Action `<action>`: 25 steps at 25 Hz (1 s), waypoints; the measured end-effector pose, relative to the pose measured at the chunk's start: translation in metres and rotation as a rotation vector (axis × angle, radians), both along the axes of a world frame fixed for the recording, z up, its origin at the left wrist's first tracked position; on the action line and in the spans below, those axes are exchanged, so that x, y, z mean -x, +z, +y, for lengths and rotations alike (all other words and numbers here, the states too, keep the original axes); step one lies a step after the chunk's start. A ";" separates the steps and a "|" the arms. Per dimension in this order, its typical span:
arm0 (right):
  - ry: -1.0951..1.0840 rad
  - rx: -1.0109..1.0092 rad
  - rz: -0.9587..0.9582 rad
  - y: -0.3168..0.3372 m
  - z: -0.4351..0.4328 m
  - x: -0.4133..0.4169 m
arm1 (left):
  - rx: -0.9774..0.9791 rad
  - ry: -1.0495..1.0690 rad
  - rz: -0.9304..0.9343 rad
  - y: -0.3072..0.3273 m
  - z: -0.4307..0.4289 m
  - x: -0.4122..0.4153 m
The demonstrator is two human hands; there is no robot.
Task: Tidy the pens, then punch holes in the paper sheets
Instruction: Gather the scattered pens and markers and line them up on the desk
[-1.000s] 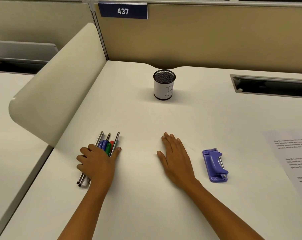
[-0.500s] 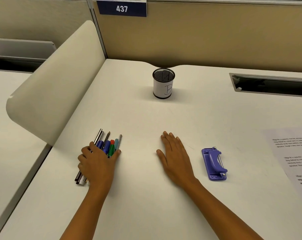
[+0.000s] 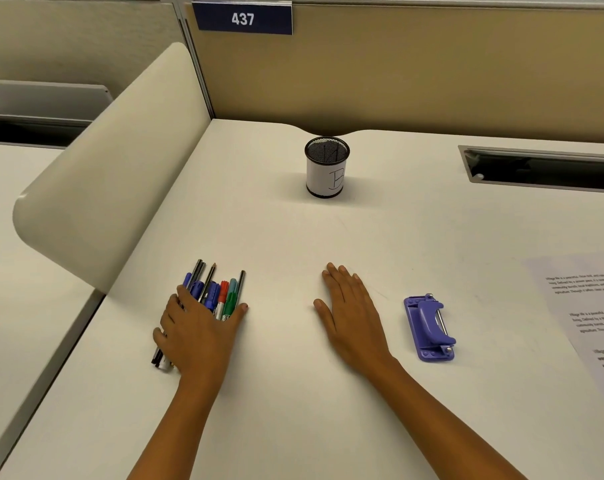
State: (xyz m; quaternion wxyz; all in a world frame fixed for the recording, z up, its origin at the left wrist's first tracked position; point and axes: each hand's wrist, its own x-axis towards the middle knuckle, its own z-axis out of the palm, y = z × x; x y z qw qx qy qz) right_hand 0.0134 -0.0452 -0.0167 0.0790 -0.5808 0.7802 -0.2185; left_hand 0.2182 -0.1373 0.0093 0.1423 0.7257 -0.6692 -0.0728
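Note:
Several pens and markers (image 3: 217,292) lie in a bundle on the white desk (image 3: 293,254) at the near left, tips pointing away from me. My left hand (image 3: 196,327) lies over the bundle, its fingers curled round the left side and its thumb against the right side. Pen ends stick out behind the hand. My right hand (image 3: 349,313) rests flat on the desk, fingers straight and holding nothing. A purple hole punch (image 3: 430,327) sits just right of it. Printed paper sheets (image 3: 584,317) lie at the right edge. A black mesh pen cup (image 3: 326,173) with a white label stands farther back.
A curved cream divider (image 3: 113,188) rises along the desk's left side, close to the pens. A tan partition with a "437" sign (image 3: 243,18) closes the back. A dark cable slot (image 3: 542,168) is cut into the desk at the back right.
More of the pens now shows beyond my left hand's fingers, and they lie more fanned out. My right hand has stayed flat in place.

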 end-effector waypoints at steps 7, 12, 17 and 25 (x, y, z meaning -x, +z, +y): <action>-0.001 0.000 0.007 -0.002 0.000 0.001 | -0.021 0.001 0.015 0.000 0.002 -0.001; -0.003 0.007 -0.007 -0.002 0.000 0.000 | -0.032 -0.008 0.038 0.000 0.002 -0.002; -0.002 0.005 -0.016 -0.001 0.000 0.000 | -0.039 -0.030 0.026 0.000 0.005 -0.003; 0.001 0.005 -0.022 0.000 0.001 0.001 | -0.016 -0.034 0.032 -0.002 0.003 -0.007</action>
